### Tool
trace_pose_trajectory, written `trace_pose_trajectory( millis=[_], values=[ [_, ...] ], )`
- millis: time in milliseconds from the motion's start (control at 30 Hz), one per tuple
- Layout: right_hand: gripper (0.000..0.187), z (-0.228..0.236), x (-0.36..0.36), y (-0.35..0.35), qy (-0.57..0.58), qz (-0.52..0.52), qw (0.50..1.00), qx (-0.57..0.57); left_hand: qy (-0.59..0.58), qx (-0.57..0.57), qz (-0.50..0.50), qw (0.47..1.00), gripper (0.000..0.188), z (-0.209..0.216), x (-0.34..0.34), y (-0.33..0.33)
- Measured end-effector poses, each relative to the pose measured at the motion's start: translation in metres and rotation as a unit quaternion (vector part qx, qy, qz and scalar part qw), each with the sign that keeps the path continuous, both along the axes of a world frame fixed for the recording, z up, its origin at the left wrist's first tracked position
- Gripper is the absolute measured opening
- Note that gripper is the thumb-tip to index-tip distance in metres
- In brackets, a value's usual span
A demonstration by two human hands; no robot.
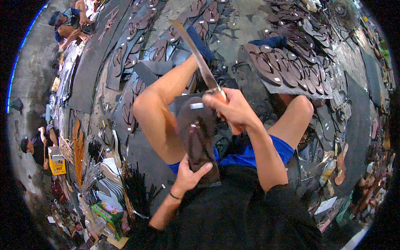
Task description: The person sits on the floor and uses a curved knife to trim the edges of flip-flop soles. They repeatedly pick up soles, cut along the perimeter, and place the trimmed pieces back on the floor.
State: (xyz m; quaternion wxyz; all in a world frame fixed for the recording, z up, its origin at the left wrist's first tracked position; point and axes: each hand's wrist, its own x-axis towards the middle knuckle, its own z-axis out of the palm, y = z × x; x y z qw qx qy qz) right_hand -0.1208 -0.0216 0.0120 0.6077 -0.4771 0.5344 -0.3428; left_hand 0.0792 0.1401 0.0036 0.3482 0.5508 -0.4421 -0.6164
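My left hand [188,176] is closed on the near end of a dark brown flip-flop [196,143], thumb on top. The sandal lies lengthwise between my knees, with a white label near its far end. Dark sheet material seems to show around its edges. My right hand [236,109] grips the orange-brown handle of a long knife [201,62] just above the sandal's far right side. The curved blade points away and to the left, above my left shin. Whether the right fingers touch the sandal, I cannot tell.
Rows of finished-looking flip-flops [287,68] lie ahead on the right, and more sandals [118,58] ahead on the left. Black strips [139,187], a yellow box [57,160] and bundled orange strands [78,154] crowd my left. Another person [68,25] sits far left.
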Motion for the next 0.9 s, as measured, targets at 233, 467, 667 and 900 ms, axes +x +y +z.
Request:
trace_pose_trajectory(
  millis=[233,467,667,900],
  values=[
    [0.035,0.054,0.008,0.056,-0.02,-0.114,0.988,-0.102,0.048,-0.069,0.158,0.984,0.032,0.054,0.018,-0.128],
    [0.033,-0.006,-0.025,0.166,0.132,-0.01,0.973,-0.192,0.137,0.031,0.227,0.964,0.034,0.082,0.037,-0.13],
    [0.035,-0.008,-0.016,0.161,0.151,-0.035,0.964,-0.214,0.111,0.07,0.211,0.969,0.039,0.073,0.028,-0.115],
    [0.029,0.037,-0.021,0.096,0.205,-0.031,0.951,-0.228,0.091,0.051,0.074,0.992,0.043,0.061,0.027,-0.119]
  ],
)
